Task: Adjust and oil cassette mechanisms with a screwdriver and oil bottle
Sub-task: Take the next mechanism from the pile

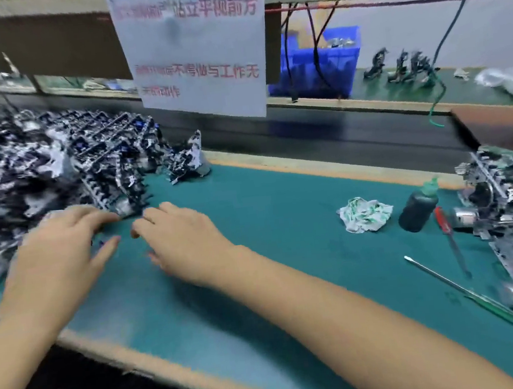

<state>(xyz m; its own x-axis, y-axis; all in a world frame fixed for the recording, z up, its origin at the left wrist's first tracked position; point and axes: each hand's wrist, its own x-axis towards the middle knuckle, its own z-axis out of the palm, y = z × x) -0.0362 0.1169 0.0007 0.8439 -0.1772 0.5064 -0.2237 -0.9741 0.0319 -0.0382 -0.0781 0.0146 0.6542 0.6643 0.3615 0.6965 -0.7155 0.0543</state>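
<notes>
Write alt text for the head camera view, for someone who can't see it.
Two bare hands, left hand and right hand, reach toward a pile of cassette mechanisms on a green mat. A black oil bottle and red screwdriver lie untouched at right.

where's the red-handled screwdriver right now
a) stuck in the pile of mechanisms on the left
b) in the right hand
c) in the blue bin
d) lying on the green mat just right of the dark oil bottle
d: the red-handled screwdriver lies flat on the green mat, just right of the dark oil bottle; neither hand holds it.
</notes>
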